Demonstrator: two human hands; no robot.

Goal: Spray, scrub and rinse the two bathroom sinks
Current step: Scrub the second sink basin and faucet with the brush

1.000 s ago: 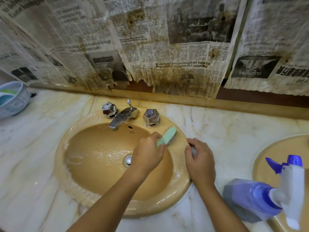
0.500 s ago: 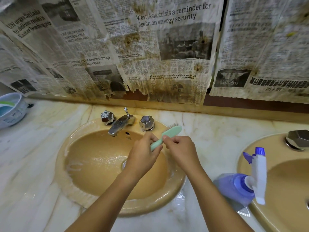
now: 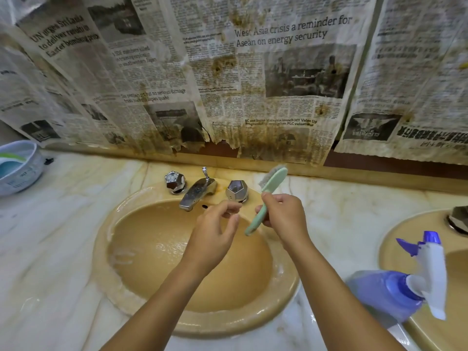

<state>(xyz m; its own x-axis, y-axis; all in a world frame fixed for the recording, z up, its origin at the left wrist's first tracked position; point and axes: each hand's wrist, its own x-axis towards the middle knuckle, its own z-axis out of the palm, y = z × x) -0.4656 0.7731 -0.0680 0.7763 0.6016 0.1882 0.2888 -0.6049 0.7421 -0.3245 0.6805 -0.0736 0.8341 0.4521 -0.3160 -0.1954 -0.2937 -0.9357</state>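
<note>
A tan oval sink (image 3: 141, 252) with foam along its rim sits in the marble counter, with a chrome tap (image 3: 196, 192) and two faceted knobs behind it. Above the basin my right hand (image 3: 283, 216) grips the handle of a mint-green scrub brush (image 3: 269, 188), bristle head tilted up toward the wall. My left hand (image 3: 215, 231) hovers just left of the brush with loosely curled fingers and holds nothing. A second tan sink (image 3: 397, 252) shows at the right edge. A purple spray bottle (image 3: 387, 292) with a white trigger stands between the sinks.
Stained newspaper sheets (image 3: 253, 84) cover the wall behind the counter. A white and blue bowl (image 3: 22, 171) sits at the far left of the marble counter (image 3: 50, 262). The second sink's chrome knob (image 3: 459, 219) shows at the right edge.
The brush passed from my left hand to my right hand and lifted off the sink rim. My left hand let go. The view tilted up and to the right.
</note>
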